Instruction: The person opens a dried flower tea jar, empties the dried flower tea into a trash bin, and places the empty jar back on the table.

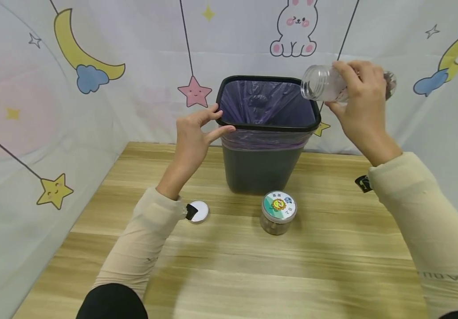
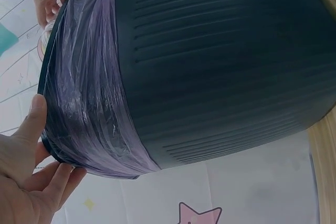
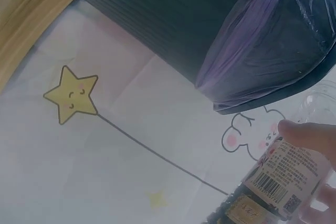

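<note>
A dark grey trash can (image 1: 261, 170) stands upright on the table, lined with a purple plastic bag (image 1: 252, 104) folded over its rim. At the rim's left corner, my left hand (image 1: 194, 133) grips with thumb and fingers, also seen in the left wrist view (image 2: 31, 171). My right hand (image 1: 362, 99) holds a clear plastic jar (image 1: 328, 84) lying nearly sideways, its uncapped mouth over the can's right edge. Dark contents sit at the jar's far end; a printed label with a barcode (image 3: 278, 182) shows in the right wrist view.
A short lidded jar (image 1: 278, 215) with a sunflower picture on top stands in front of the can. Left of it, a white round lid (image 1: 198, 212) lies on the wooden table (image 1: 229, 266). A white cartoon-printed curtain (image 1: 149, 57) hangs close behind.
</note>
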Action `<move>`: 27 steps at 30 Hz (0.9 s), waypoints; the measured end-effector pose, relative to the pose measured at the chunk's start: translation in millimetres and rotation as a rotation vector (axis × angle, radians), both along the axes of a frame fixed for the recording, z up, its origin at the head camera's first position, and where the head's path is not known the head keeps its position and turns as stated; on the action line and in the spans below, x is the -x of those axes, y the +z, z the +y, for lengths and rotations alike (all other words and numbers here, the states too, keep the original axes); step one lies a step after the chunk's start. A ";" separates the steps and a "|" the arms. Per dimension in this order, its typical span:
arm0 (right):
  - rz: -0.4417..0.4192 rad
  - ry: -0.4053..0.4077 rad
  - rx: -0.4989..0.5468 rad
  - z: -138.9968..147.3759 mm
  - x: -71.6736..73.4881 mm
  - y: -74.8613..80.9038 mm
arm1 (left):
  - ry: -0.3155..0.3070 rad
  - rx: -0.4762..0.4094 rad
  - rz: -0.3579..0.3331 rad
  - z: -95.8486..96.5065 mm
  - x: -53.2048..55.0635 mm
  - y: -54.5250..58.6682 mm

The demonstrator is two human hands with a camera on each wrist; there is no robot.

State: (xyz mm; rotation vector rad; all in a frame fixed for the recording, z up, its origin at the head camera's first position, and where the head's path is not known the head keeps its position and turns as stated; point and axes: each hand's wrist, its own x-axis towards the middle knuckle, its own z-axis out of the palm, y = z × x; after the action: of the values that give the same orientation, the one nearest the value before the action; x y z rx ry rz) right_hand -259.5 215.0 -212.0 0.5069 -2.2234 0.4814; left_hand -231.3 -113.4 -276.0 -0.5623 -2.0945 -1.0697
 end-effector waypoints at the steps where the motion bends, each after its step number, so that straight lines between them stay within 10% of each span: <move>1: 0.003 0.000 -0.007 -0.4 0.3 0.2 | 0.001 0.003 0.001 -0.4 -0.1 -0.5; 27: 0.110 0.024 -0.082 -3.7 5.3 -0.3 | 0.010 0.094 0.053 -2.2 4.8 -1.7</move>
State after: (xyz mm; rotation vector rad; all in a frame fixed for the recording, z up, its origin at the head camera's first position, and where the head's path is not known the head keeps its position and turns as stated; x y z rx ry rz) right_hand -264.8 211.3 -212.3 0.5896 -2.1406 0.3664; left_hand -236.2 -115.6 -277.7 -0.6185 -2.1070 -0.9446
